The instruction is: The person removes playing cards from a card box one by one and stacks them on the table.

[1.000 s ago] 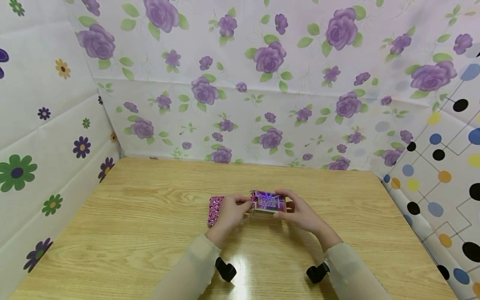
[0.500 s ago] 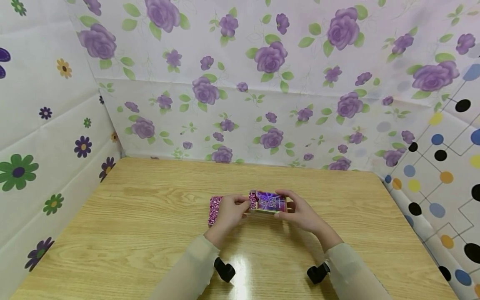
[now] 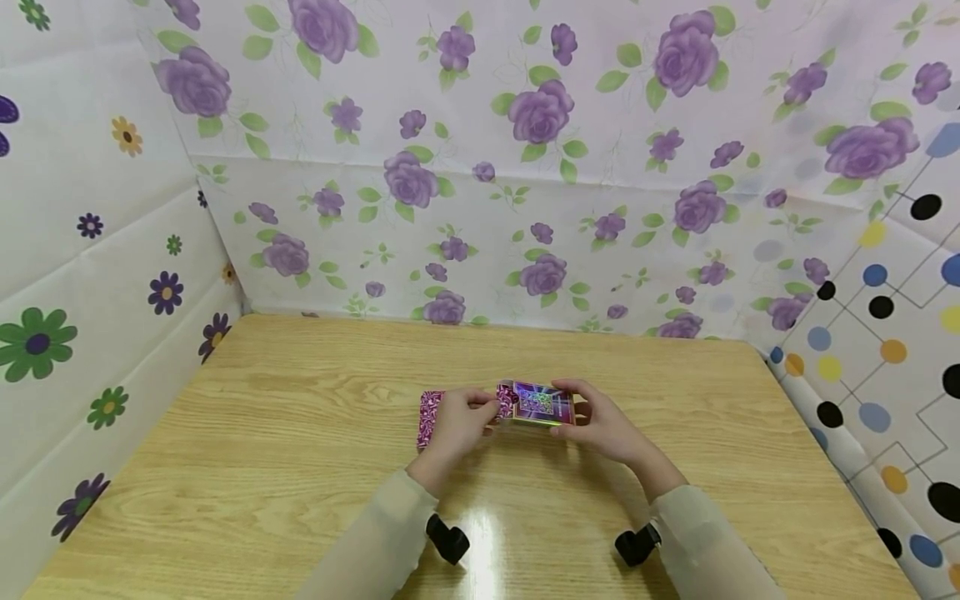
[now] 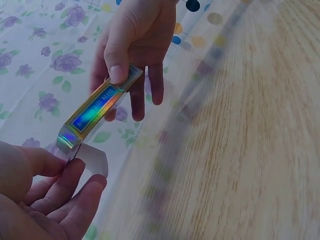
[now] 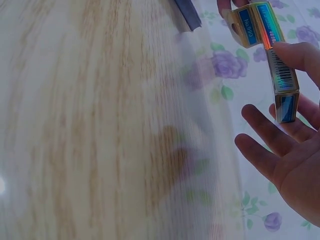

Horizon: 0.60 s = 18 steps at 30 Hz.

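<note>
My right hand (image 3: 600,423) holds a shiny purple card box (image 3: 543,403) by its right end, thumb and fingers on opposite edges. The box is raised off the table, its opening facing left. From that opening sticks out a magenta-patterned playing card (image 3: 506,401); whether it is one or several cannot be told. My left hand (image 3: 459,423) pinches its outer edge between thumb and forefinger. In the left wrist view, a pale flap (image 4: 94,159) hangs below the box's open end. Beneath my left hand, a magenta-patterned card pile (image 3: 428,417) lies on the table, partly hidden.
Both hands work over a wood-grain table (image 3: 300,467). A purple-flowered cloth (image 3: 480,233) rises behind its back edge, with patterned sheets at both sides. Black wrist cameras (image 3: 448,540) sit at the sleeves' cuffs.
The magenta card shows slightly further out of the box, as my left fingers have shifted a little to the left. My right hand and the box stay nearly still.
</note>
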Tool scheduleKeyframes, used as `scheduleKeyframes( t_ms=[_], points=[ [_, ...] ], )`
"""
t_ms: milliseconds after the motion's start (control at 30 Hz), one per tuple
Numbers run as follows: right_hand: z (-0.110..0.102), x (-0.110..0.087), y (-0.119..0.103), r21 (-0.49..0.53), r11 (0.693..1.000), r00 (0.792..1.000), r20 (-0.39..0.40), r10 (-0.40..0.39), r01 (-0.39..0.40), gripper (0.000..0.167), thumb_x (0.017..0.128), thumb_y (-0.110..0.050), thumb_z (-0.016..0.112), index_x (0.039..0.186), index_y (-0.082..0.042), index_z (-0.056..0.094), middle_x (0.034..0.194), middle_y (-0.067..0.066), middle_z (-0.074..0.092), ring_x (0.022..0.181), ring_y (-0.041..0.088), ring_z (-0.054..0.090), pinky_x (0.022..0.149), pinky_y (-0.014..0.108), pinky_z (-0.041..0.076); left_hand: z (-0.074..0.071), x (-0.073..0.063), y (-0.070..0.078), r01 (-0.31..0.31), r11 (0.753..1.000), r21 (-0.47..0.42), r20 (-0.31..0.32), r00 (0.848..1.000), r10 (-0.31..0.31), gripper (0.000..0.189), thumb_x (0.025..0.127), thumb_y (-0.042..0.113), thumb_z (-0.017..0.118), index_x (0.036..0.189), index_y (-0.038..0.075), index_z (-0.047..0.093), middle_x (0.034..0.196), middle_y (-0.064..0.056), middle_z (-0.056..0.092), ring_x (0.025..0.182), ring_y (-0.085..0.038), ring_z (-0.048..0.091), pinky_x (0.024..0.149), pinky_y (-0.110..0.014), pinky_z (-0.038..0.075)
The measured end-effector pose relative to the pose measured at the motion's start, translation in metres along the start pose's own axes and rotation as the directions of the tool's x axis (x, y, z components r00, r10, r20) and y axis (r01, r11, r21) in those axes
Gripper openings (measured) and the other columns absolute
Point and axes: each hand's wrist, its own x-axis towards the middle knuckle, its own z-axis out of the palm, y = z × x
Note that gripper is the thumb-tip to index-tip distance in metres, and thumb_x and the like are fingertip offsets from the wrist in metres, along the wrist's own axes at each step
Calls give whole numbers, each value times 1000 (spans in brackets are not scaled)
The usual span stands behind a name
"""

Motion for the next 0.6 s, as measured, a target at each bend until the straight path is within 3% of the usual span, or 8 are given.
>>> scheduleKeyframes(
  t_ms=[300, 600],
  points=[
    [-1, 0, 0, -15, 1000, 1000, -8, 9, -9, 72, 81, -20, 75, 141, -6, 36, 141, 17, 39, 111, 33, 56, 95, 44, 49, -2, -1, 2, 5, 1000, -2, -8, 1000, -5, 18, 90, 8, 61, 101, -4, 69, 90, -17, 70, 71, -16, 66, 70, -39, 59],
    [-2, -1, 0, -18, 1000, 1000, -3, -1, 1, 73, 82, -21, 74, 143, -7, 35, 145, 17, 37, 114, 35, 56, 95, 44, 49, -4, -1, 5, 7, 1000, -16, -20, 1000, -8, 18, 90, 8, 60, 101, -3, 69, 91, -17, 70, 74, -23, 68, 71, -41, 59]
  ],
)
